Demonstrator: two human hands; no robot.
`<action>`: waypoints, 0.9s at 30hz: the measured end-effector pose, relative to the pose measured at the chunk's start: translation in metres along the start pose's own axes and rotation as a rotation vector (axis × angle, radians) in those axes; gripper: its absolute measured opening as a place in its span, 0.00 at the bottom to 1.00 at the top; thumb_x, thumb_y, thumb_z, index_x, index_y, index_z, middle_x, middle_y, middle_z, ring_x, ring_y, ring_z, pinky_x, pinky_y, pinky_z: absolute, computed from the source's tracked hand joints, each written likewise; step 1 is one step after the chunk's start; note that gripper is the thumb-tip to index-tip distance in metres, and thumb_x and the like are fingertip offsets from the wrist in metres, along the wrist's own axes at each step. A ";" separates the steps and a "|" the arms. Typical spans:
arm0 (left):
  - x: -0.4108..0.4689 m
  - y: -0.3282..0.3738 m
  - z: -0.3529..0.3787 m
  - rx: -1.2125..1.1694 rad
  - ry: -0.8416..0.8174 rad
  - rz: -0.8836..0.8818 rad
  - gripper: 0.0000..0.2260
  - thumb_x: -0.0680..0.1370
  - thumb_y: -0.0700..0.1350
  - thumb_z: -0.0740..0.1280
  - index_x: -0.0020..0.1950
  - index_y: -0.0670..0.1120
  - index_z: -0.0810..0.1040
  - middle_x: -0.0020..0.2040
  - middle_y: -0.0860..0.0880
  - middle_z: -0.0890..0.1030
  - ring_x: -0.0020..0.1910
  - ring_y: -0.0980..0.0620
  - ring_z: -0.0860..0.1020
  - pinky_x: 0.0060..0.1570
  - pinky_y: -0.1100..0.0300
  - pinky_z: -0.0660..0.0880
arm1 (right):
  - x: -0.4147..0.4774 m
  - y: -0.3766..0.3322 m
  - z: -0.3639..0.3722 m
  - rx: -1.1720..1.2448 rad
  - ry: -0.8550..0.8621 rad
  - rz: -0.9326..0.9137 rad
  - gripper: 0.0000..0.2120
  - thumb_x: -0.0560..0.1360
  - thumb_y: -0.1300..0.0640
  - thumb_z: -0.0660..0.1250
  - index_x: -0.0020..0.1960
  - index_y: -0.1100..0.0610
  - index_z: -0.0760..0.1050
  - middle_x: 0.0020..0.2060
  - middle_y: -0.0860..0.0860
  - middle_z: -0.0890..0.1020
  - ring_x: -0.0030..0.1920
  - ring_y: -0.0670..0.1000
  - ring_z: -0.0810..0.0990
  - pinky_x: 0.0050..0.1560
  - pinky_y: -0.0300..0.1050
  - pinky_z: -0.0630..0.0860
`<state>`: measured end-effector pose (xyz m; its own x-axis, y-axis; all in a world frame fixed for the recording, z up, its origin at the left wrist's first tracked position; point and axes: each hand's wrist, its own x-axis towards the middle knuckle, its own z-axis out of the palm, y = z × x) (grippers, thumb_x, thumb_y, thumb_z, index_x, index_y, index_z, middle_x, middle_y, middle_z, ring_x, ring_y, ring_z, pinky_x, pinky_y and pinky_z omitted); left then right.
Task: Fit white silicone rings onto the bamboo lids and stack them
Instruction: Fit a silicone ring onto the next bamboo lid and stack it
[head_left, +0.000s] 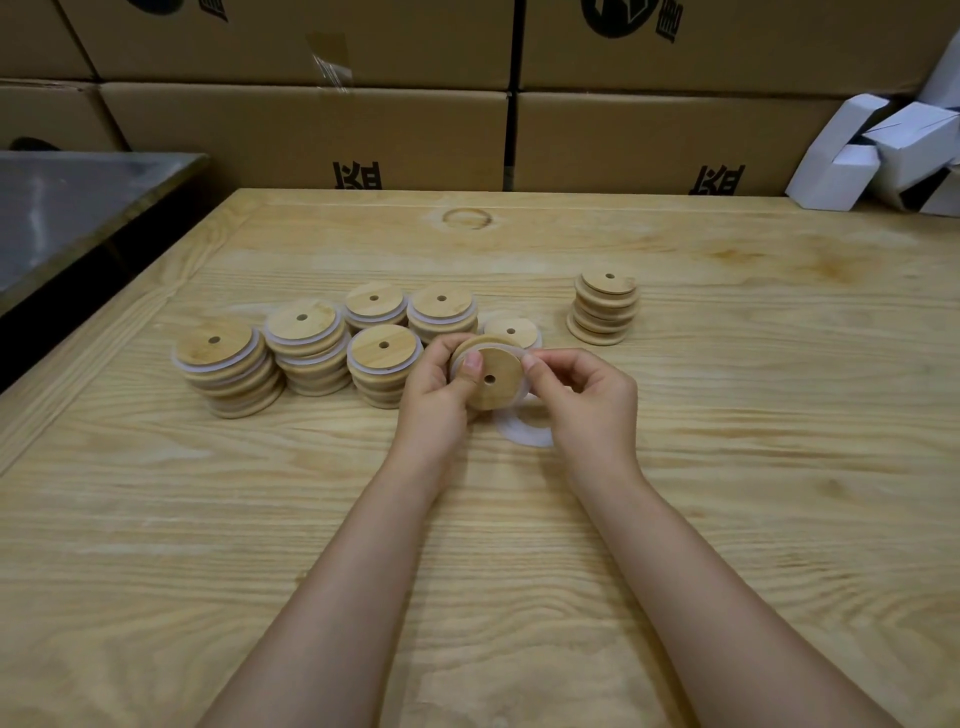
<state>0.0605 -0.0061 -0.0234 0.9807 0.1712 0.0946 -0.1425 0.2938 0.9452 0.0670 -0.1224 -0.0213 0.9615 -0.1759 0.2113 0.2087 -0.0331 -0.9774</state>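
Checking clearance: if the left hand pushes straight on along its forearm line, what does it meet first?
Probably the low ringed lid just beyond the lid the left hand holds; depth is unclear.

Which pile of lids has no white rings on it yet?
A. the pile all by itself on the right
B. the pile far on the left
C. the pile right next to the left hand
A: the lone pile on the right shows only bare bamboo edges, while the left pile and the ones beside it have white rings peeking out between the lids.
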 end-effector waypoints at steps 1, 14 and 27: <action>0.000 0.000 0.000 -0.027 -0.003 -0.018 0.07 0.80 0.37 0.58 0.48 0.47 0.74 0.39 0.53 0.82 0.38 0.58 0.80 0.42 0.58 0.78 | 0.001 0.000 -0.001 0.018 -0.012 0.019 0.08 0.71 0.62 0.72 0.37 0.51 0.80 0.35 0.47 0.84 0.40 0.46 0.81 0.49 0.46 0.79; 0.001 0.002 0.000 -0.114 0.047 -0.026 0.05 0.80 0.38 0.60 0.50 0.47 0.71 0.45 0.49 0.80 0.43 0.53 0.80 0.43 0.55 0.80 | -0.002 -0.001 -0.002 -0.031 -0.061 -0.056 0.08 0.72 0.63 0.72 0.36 0.53 0.78 0.34 0.47 0.82 0.35 0.41 0.79 0.41 0.34 0.75; -0.002 0.008 0.002 -0.045 0.121 -0.077 0.07 0.79 0.41 0.61 0.57 0.42 0.71 0.53 0.39 0.79 0.55 0.39 0.78 0.54 0.41 0.76 | 0.003 0.001 -0.005 0.023 -0.125 0.043 0.07 0.73 0.62 0.70 0.37 0.55 0.79 0.35 0.55 0.82 0.38 0.54 0.81 0.48 0.56 0.79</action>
<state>0.0580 -0.0055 -0.0155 0.9660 0.2577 -0.0189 -0.0756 0.3516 0.9331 0.0691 -0.1283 -0.0215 0.9841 -0.0523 0.1696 0.1696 -0.0052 -0.9855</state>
